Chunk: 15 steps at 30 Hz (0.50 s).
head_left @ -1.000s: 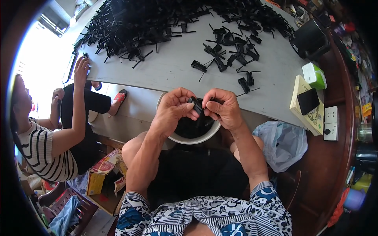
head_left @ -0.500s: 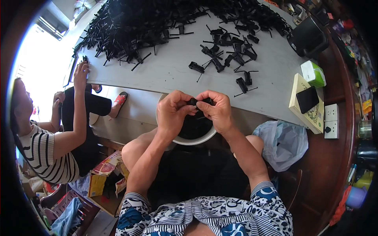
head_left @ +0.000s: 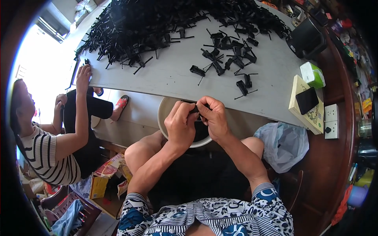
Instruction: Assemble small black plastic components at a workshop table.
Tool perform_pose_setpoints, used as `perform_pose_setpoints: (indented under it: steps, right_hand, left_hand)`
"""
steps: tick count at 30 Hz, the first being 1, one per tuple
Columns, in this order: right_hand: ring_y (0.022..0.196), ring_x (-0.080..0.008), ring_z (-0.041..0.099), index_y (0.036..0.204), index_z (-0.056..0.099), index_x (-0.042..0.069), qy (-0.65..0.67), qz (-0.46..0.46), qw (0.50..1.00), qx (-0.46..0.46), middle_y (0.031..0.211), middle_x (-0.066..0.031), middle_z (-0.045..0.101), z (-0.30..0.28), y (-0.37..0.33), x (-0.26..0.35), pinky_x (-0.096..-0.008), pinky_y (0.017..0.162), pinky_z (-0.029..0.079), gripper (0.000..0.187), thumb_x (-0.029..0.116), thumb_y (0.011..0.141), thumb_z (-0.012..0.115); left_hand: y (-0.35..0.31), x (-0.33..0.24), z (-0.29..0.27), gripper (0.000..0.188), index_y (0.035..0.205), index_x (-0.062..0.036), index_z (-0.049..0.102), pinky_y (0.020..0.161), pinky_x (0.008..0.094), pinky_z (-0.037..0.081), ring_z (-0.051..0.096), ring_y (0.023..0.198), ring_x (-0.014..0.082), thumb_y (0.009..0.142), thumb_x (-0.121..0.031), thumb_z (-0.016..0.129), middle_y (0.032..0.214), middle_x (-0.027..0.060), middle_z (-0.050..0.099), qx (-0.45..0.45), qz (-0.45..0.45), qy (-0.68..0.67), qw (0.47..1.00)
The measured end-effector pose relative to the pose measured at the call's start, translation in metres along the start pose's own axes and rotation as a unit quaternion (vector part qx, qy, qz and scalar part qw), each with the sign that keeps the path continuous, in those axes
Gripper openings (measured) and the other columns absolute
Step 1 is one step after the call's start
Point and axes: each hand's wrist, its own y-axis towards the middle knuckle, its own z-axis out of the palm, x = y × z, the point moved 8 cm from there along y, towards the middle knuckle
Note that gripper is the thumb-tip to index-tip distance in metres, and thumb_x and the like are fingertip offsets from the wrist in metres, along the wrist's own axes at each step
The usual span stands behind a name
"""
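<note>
My left hand [head_left: 180,125] and my right hand [head_left: 214,120] are close together in front of the table edge, fingers pinched. Between their fingertips is a small black plastic part [head_left: 194,109], mostly covered by the fingers. Both hands are closed on it. Directly below them stands a round white bucket [head_left: 162,122] with dark contents, partly hidden by my hands and wrists. Beyond, on the grey table [head_left: 165,82], several loose black plastic parts with thin rods [head_left: 218,67] lie scattered.
A large heap of similar black parts [head_left: 130,33] covers the far table. At right are a black jug [head_left: 306,37], a tissue pack [head_left: 312,75], and a phone [head_left: 307,100] on a book [head_left: 294,88]. A plastic bag [head_left: 285,147] hangs below. Another person [head_left: 49,151] sits at left.
My hands have drawn slightly nearer to me, and my left hand has turned and shifted right, its knuckles now higher. More of the bucket's left rim shows. The black part stays between my fingers.
</note>
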Motion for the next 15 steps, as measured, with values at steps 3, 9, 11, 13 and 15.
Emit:
perform_pose_setpoints:
  steps: [3, 9, 11, 13, 15]
  right_hand:
    - [0.052, -0.0007, 0.037, 0.078, 0.054, 0.007, 0.014, 0.016, 1.000, -0.001, 0.063, 0.0060, 0.047, 0.000, 0.000, 0.000, -0.0168, 0.045, 0.029, 0.020, 0.023, 0.086, 0.062]
    - [0.053, -0.0014, 0.040, 0.086, 0.054, 0.006, 0.002, 0.024, 0.999, 0.026, 0.064, 0.0046, 0.047, 0.002, 0.011, 0.002, -0.0166, 0.045, 0.030, 0.012, 0.017, 0.087, 0.059]
    - [0.054, -0.0020, 0.041, 0.091, 0.053, 0.004, -0.064, -0.028, 0.995, 0.074, 0.068, 0.0027, 0.048, 0.009, 0.009, 0.014, -0.0171, 0.045, 0.031, 0.008, 0.010, 0.086, 0.057]
    - [0.054, -0.0027, 0.043, 0.091, 0.054, 0.004, -0.082, -0.002, 0.993, 0.081, 0.069, 0.0018, 0.049, 0.010, 0.007, 0.015, -0.0171, 0.044, 0.031, 0.008, 0.007, 0.085, 0.057]
    - [0.052, -0.0045, 0.045, 0.094, 0.054, 0.003, 0.025, 0.054, 0.995, 0.078, 0.072, -0.0007, 0.053, 0.004, 0.007, 0.005, -0.0171, 0.041, 0.031, 0.010, 0.007, 0.085, 0.058]
  left_hand:
    - [0.000, -0.003, -0.001, 0.020, 0.081, 0.0033, 0.056, 0.051, 0.0261, 0.045, 0.058, 0.057, 0.0175, 0.065, 0.014, 0.062, 0.069, 0.0096, 0.054, -0.012, 0.018, 0.015, 1.000]
    - [0.018, 0.022, 0.001, 0.020, 0.085, 0.0019, 0.057, 0.055, 0.0226, 0.045, 0.058, 0.067, 0.0081, 0.068, 0.010, 0.063, 0.074, 0.0061, 0.060, 0.062, -0.165, -0.109, 0.978]
    - [0.015, 0.048, 0.006, 0.022, 0.092, -0.0002, 0.056, 0.057, 0.0210, 0.044, 0.056, 0.068, 0.0064, 0.072, 0.006, 0.064, 0.073, 0.0020, 0.058, 0.076, -0.220, -0.233, 0.944]
    - [0.016, 0.048, 0.006, 0.024, 0.097, -0.0020, 0.055, 0.058, 0.0195, 0.043, 0.052, 0.067, 0.0057, 0.076, 0.002, 0.065, 0.076, -0.0001, 0.056, 0.107, -0.200, -0.213, 0.950]
    - [0.016, 0.042, 0.011, 0.020, 0.098, -0.0025, 0.055, 0.062, 0.0198, 0.043, 0.050, 0.071, 0.0049, 0.080, -0.001, 0.062, 0.080, -0.0010, 0.055, 0.164, -0.210, -0.217, 0.939]
